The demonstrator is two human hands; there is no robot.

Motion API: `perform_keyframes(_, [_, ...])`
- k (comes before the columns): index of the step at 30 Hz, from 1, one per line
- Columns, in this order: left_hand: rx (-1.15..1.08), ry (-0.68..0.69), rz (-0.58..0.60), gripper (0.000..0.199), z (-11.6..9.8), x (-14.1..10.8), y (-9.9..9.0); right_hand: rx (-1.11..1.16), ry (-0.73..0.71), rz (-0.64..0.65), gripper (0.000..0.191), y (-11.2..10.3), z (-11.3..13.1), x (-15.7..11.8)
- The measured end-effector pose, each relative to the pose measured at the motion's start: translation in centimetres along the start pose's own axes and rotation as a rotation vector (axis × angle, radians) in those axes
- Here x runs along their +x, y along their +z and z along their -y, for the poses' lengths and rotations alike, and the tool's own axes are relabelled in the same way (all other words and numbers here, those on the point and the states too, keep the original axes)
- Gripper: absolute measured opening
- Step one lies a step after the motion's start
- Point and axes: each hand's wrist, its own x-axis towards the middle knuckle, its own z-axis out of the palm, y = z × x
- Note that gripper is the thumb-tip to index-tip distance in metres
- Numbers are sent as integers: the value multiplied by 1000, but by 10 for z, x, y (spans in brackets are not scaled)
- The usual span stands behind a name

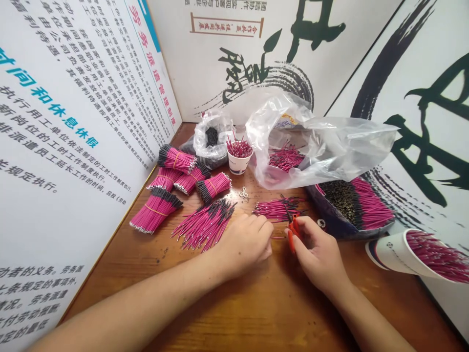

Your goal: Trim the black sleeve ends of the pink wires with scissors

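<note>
In the head view, a person is working with both bare hands over a brown wooden table (238, 318). The left hand (252, 239) is curling its fingers together; their tips are hidden from where I am standing, but a thin pink wire (279, 238) is coming out at them, so they seem to be pinching it, just above the tabletop between the two hands. The right hand (318, 252) is wrapping its fingers around a red-handled tool (294, 229), whose dark tips are pointing away from the person; I cannot tell whether those tips are apart. Behind the hands, a small loose pile (273, 210) of pink-and-black wires is lying near the tool, and a larger fanned pile (208, 225) is spreading beside the left hand. Farther left, five bundles (156, 211) are sitting stacked together, yellowish bands showing on several; these look finished. The work seems to be well under way: both piles are lying unbanded, a few pale bands (243, 192) are waiting nearby, and plenty of wires are filling the dark container (366, 205) at the right, an upright paper cup (240, 164) and a tilted cup (388, 252). Which of those are waiting their turn and which are done, I cannot tell. A clear plastic bag (348, 142) is slumping behind.
</note>
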Motion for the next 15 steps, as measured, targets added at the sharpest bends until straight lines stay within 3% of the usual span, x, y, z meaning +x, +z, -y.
perform_keyframes(9, [-95,108,-51,23,1,0,-2,73,-76,-2,5,12,4,-12])
perform_keyframes(15, [-192,83,-34,21,4,-3,-4,145,-52,2,7,14,1,-13])
